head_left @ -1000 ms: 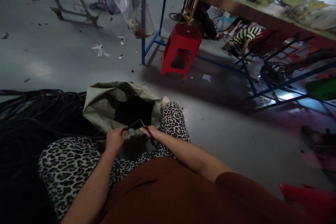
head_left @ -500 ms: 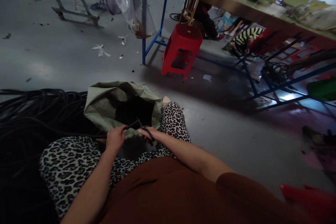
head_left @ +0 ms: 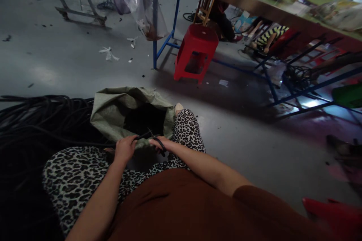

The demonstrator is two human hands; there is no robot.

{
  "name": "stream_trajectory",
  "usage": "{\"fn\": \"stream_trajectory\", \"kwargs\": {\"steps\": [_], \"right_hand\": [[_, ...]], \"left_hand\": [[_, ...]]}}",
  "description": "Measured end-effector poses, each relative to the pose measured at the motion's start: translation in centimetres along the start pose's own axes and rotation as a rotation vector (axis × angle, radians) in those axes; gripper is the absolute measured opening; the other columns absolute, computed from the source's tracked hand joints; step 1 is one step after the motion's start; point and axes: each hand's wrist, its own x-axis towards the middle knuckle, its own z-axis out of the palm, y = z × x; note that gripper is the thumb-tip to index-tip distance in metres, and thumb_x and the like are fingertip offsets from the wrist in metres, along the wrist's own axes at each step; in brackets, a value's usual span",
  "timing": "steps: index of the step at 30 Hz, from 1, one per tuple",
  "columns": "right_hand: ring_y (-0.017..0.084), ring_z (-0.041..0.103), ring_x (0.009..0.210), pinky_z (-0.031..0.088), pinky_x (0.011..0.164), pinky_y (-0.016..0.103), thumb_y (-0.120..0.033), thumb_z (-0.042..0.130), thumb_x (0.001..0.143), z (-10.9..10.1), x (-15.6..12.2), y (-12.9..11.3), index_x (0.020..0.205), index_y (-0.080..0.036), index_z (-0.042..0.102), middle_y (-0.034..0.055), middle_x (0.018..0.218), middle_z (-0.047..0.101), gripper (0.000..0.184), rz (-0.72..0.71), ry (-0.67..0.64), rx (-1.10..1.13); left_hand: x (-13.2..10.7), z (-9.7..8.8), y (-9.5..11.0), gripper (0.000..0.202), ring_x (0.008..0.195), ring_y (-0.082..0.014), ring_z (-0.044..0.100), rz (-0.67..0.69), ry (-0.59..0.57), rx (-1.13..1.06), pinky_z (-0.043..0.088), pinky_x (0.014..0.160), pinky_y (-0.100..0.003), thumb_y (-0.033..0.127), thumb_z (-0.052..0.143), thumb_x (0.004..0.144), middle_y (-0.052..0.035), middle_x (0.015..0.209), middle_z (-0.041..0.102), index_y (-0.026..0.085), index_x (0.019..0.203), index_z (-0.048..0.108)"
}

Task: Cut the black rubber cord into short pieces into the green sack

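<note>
I sit with my legs in leopard-print trousers on either side of an open green woven sack (head_left: 113,111). My left hand (head_left: 124,148) is closed round a black cable (head_left: 140,136) that runs in from the big pile of black cable (head_left: 34,120) on the left. My right hand (head_left: 164,144) grips black-handled scissors (head_left: 155,138), whose blades meet the cable end just over the sack's dark mouth. Both hands are close together above my lap.
A red plastic stool (head_left: 195,52) stands ahead beside the blue legs of a long workbench (head_left: 254,5). Another person in a striped top (head_left: 271,37) sits under it. A clear plastic bag (head_left: 141,3) hangs at the bench end. Scraps litter the grey floor.
The hands have barely shifted. The scissors have dropped slightly toward the cable end and the blades look more closed than a second ago.
</note>
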Motion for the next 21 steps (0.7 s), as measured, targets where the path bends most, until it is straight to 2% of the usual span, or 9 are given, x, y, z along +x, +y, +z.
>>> {"fn": "stream_trajectory", "kwargs": {"steps": [13, 21], "right_hand": [[0.009, 0.053, 0.039, 0.046, 0.043, 0.019, -0.051, 0.053, 0.09, 0.0, -0.02, -0.3, 0.104, -0.012, 0.062, -0.0014, 0.057, 0.057, 0.043, 0.027, -0.012, -0.031], [0.009, 0.047, 0.032, 0.038, 0.034, 0.016, -0.045, 0.051, 0.092, 0.07, -0.17, -0.59, 0.08, -0.014, 0.058, -0.0039, 0.047, 0.05, 0.034, 0.011, 0.037, -0.055]], "left_hand": [[-0.07, 0.1, -0.08, 0.036, 0.101, -0.0229, 0.063, 0.023, -0.009, -0.025, 0.045, 0.09, -0.035, 0.027, 0.043, 0.086, -0.0068, 0.109, 0.07, 0.02, 0.113, 0.065], [0.02, 0.12, 0.03, 0.035, 0.101, -0.0214, 0.063, 0.007, -0.017, -0.045, 0.045, 0.092, -0.033, 0.029, 0.044, 0.086, -0.0062, 0.109, 0.07, 0.021, 0.113, 0.065]]}}
